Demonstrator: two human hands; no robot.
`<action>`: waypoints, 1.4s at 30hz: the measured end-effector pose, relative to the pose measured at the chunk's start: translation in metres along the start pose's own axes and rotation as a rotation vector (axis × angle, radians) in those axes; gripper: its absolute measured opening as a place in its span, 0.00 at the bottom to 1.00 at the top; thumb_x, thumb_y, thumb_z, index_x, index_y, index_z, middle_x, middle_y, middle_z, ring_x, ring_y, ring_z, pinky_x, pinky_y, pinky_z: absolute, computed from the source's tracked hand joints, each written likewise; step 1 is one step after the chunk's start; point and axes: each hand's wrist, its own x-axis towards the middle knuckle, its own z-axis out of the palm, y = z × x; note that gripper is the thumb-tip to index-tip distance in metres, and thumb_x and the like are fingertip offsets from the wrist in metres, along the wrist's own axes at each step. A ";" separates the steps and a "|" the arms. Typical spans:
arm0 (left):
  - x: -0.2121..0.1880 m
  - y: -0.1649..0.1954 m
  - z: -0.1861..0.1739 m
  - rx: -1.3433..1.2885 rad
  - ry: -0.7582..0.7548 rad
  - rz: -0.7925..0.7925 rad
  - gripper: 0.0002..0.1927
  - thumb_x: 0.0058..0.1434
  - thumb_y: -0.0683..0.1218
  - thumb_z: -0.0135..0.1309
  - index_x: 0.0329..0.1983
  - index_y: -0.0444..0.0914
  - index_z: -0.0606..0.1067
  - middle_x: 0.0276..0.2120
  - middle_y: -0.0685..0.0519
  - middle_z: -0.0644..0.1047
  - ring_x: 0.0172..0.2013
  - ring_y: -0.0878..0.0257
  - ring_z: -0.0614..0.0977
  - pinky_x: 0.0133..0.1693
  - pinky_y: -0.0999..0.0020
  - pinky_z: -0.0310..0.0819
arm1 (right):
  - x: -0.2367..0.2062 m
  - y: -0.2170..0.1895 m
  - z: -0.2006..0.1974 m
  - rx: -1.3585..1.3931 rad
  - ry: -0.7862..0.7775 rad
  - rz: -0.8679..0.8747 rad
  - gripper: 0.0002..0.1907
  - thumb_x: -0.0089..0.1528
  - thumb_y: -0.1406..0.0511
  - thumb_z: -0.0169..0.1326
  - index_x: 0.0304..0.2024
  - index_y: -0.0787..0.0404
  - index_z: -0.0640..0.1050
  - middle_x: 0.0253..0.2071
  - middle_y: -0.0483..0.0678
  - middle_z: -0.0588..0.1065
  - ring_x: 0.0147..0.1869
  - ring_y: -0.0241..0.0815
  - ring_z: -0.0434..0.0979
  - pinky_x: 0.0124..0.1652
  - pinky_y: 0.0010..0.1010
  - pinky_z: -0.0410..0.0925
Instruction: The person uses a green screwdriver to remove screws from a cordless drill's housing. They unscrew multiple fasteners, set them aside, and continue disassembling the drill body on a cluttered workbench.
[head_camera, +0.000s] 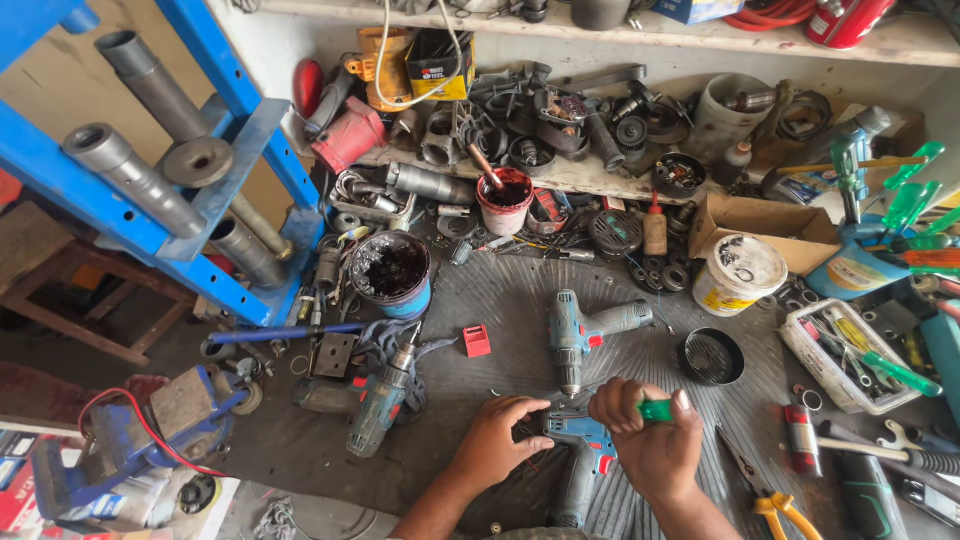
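My left hand (503, 432) rests with spread fingers on the front end of a blue cordless drill (582, 458) lying on the ribbed mat (500, 290). Beside it, my right hand (645, 432) grips a green-handled screwdriver (656, 409), its tip hidden behind the fist over the same drill. A second blue and grey drill (585, 330) lies just beyond my hands, chuck pointing toward me. A third, darker drill (380, 400) lies to the left beside a small red block (477, 340).
A blue press frame (200, 190) and a blue vise (130, 440) stand at left. Grease tubs (390, 272), a white bucket (738, 275), a black round cap (711, 356), a tray of screwdrivers (850, 350), pliers (765, 495) and cluttered shelves of parts surround the mat.
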 end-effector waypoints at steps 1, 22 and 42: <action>0.000 0.000 0.000 -0.006 0.011 -0.002 0.28 0.52 0.50 0.69 0.55 0.39 0.77 0.50 0.47 0.81 0.49 0.53 0.81 0.55 0.58 0.72 | 0.001 0.001 0.000 -0.015 -0.002 -0.001 0.31 0.69 0.44 0.37 0.24 0.60 0.61 0.24 0.47 0.58 0.31 0.43 0.56 0.37 0.39 0.54; 0.000 0.004 0.027 -0.439 -0.002 0.026 0.51 0.52 0.39 0.71 0.72 0.39 0.50 0.54 0.52 0.79 0.53 0.61 0.78 0.64 0.59 0.64 | -0.029 -0.053 0.002 0.034 0.051 -0.152 0.31 0.68 0.42 0.38 0.24 0.60 0.60 0.25 0.48 0.59 0.32 0.45 0.56 0.40 0.42 0.54; 0.008 0.009 0.003 -0.079 -0.040 -0.069 0.52 0.50 0.44 0.72 0.73 0.39 0.54 0.54 0.56 0.81 0.52 0.57 0.79 0.59 0.58 0.67 | -0.010 -0.001 0.010 -0.326 -0.025 0.073 0.29 0.70 0.49 0.38 0.25 0.64 0.66 0.26 0.50 0.65 0.32 0.44 0.62 0.36 0.36 0.58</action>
